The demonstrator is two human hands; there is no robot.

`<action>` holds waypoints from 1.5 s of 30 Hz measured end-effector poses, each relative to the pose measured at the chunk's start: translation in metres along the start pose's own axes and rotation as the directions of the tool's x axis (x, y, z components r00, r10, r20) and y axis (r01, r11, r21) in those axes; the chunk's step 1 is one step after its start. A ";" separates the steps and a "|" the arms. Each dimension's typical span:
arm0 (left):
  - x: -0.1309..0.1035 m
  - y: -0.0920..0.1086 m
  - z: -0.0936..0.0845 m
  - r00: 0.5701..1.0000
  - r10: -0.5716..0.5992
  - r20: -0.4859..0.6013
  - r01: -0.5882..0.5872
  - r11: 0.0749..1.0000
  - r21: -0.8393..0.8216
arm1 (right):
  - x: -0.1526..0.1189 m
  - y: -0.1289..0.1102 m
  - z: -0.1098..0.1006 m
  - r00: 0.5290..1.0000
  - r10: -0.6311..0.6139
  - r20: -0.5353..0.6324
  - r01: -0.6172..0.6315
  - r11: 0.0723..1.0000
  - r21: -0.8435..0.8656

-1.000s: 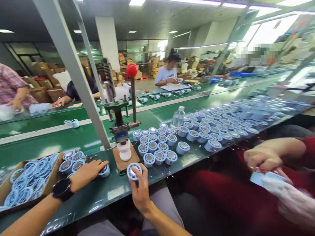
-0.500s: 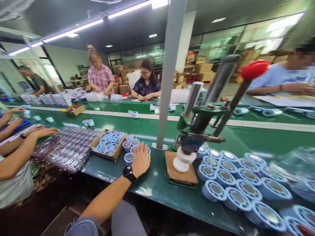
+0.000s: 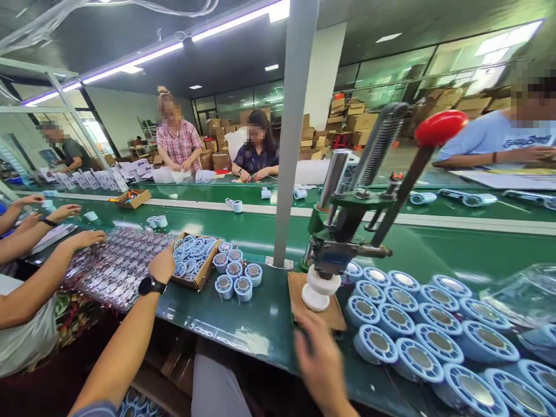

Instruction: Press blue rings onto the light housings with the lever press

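Observation:
My left hand (image 3: 162, 266), with a black watch on the wrist, is at the left edge of a cardboard box (image 3: 203, 280) of light blue rings (image 3: 191, 255); its fingertips are hidden, so its grip is unclear. My right hand (image 3: 319, 359) is motion-blurred at the front edge of the brown pad (image 3: 299, 289) under the hand press (image 3: 339, 249), and its fingers are smeared. White round blocks (image 3: 316, 298) sit beneath the press. Several light blue round parts (image 3: 233, 270) stand between the box and the press. More blue round parts (image 3: 394, 318) stand in rows right of it.
A sheet of small metallic parts (image 3: 125, 260) lies left of the box, with other people's hands (image 3: 87, 238) over it. A grey post (image 3: 291, 145) rises behind the press. A clear plastic bag (image 3: 525, 295) lies at the right. People work across the green belt (image 3: 256, 223).
My left hand has moved left from the small group of blue parts to the box. My right hand has come into view in front of the press.

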State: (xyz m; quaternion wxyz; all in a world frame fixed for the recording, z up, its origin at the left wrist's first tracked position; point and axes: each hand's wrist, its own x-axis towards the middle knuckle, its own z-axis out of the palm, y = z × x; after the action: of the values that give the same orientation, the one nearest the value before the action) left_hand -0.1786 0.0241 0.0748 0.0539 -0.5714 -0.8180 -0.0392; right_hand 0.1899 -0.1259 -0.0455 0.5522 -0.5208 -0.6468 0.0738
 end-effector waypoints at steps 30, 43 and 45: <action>-0.173 0.107 0.092 0.644 0.756 -0.113 -0.699 0.523 -0.487 | -0.026 0.020 -0.057 0.974 0.049 0.221 -0.049 0.999 -0.005; -0.184 0.119 0.087 0.728 0.680 -0.080 -0.604 0.583 -0.544 | -0.040 0.021 -0.052 0.993 0.108 0.045 -0.108 0.994 -0.001; -0.184 0.116 0.087 0.687 0.720 -0.104 -0.636 0.524 -0.567 | -0.040 0.021 -0.051 0.994 0.099 0.044 -0.099 0.995 -0.008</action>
State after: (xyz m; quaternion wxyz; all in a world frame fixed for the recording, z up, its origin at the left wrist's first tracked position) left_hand -0.0107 -0.0968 -0.0354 -0.1641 -0.8343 -0.4816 -0.2124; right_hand 0.2363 -0.1711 -0.0653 0.5319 -0.5521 -0.6326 0.1105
